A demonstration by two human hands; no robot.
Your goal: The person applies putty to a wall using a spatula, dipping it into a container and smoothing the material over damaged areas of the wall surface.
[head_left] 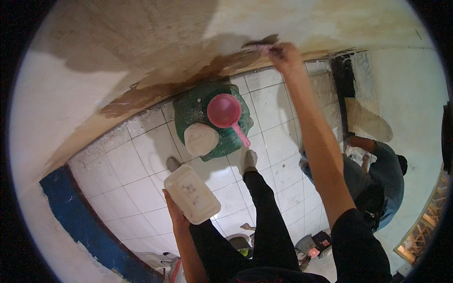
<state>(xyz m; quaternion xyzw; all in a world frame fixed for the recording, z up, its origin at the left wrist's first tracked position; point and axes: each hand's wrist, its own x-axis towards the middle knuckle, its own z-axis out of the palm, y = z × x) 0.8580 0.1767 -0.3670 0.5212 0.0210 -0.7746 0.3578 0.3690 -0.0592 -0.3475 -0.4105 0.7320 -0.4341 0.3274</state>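
Observation:
My left hand [176,211] grips the side of a cream rectangular plastic tub [203,207], with a little greyish-white matter on its bottom. My right arm stretches out to the far wall, where my right hand [285,56] is closed on a pale pink-handled tool [258,47]. Motion blurs the tool, and its working end lies at the wall's damp brown lower part. On the floor between, a pink plastic dipper [224,111] rests on a crumpled green plastic sheet [219,150], beside a rounded off-white container or lump [201,139].
White floor tiles [146,141] run to the stained wall [165,42]. At right, another person [384,184] crouches by the wall. Several items, among them a dark bag [322,239], lie near my feet. A blue wall band [75,217] runs along the left.

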